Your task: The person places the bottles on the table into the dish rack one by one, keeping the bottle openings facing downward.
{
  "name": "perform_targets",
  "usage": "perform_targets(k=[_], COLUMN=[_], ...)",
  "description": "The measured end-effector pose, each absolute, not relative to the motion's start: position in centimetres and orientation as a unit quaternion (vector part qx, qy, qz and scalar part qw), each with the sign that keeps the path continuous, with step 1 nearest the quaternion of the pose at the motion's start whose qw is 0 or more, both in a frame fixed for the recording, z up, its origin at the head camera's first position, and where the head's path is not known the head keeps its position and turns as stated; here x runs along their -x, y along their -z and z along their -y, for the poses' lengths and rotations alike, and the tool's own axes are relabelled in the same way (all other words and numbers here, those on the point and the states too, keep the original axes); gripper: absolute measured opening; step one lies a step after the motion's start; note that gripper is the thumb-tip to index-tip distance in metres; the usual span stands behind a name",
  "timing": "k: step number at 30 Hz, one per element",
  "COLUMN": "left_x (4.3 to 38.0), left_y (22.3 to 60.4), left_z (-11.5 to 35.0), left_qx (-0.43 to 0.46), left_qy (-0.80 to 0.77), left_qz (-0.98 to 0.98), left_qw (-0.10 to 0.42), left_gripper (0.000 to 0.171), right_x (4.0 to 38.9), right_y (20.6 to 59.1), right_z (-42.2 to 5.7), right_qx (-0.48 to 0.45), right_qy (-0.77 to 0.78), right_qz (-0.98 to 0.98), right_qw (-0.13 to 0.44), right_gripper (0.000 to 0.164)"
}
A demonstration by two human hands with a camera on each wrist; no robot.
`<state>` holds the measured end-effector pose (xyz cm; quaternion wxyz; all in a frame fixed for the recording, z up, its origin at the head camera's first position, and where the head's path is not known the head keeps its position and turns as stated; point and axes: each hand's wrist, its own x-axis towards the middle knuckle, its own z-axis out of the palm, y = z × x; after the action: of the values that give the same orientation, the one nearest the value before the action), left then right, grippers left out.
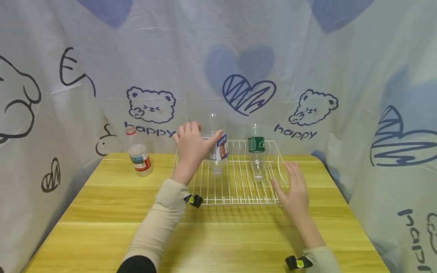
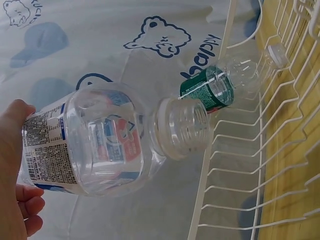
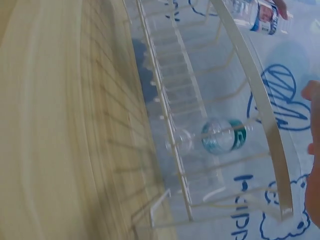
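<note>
Bottle (image 1: pixel 219 148) over rack (image 1: pixel 239 204) with green-labelled bottle (image 1: pixel 257 145)

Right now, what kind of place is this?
Probably a curtained-off indoor work corner. A bear-and-heart-print curtain hangs behind and on both sides of a wood-grain table, and a white wire dish rack stands on top.

Before you, the table (image 1: pixel 256 242) has a yellow wood-grain top with bands running crosswise. On it, toward the far edge at your left, stands an upright clear plastic bottle (image 1: pixel 139 155) with a red-ringed neck. Well apart, around the middle, rests a white wire rack (image 1: pixel 239 203).
</note>
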<state>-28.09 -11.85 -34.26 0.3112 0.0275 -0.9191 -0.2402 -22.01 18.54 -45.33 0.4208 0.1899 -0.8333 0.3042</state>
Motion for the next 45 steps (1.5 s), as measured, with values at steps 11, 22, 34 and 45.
perform_targets(k=[11,22,34,45], left_x=[30.5,32.3,33.7,35.0], left_y=[34.8,36.3,38.6,40.6], left_z=[10.5,8.7,8.2,8.7], left_qx=[-0.027,-0.025,-0.047,-0.069], left_qy=[0.231,0.211,0.199,0.19], left_qz=[0.928,0.937,0.95,0.962], left_qw=[0.291,0.276,0.235,0.185], left_gripper=[0.074,0.077,0.087,0.102], right_x=[22.2,22.3,22.3,22.4], right_y=[45.7,45.8,45.7,45.8], right_z=[-20.5,-20.9,-20.5,-20.6], right_qx=[-0.112,-0.101,-0.095,-0.089], right_qy=[-0.229,-0.207,-0.198,-0.192], right_qz=[0.95,0.97,0.974,0.976], right_qw=[0.181,0.084,0.053,0.047], right_gripper=[0.08,0.091,0.094,0.094])
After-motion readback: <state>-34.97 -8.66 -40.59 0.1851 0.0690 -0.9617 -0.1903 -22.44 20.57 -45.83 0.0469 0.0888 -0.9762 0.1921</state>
